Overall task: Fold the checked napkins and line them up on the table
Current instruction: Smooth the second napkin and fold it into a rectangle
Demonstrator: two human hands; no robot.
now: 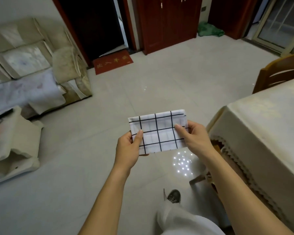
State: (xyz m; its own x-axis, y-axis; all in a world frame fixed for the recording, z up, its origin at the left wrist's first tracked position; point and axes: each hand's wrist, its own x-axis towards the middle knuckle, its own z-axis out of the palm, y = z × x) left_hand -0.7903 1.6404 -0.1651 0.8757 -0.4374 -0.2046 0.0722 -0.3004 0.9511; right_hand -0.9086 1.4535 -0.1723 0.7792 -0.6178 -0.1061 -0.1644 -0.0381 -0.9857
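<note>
A folded white napkin with a black check pattern [158,131] is held up in the air over the tiled floor, in the middle of the view. My left hand [130,148] pinches its lower left edge, thumb on top. My right hand [193,136] pinches its right edge, thumb pressed on the cloth. The table with a cream cloth [265,126] stands to the right of the napkin; the part of its top that shows is bare.
A wooden chair [278,73] stands behind the table. A beige sofa [32,65] and a cushioned stool [12,146] are on the left. A red doormat [112,62] lies by dark doors at the back. My leg and shoe [173,195] show below.
</note>
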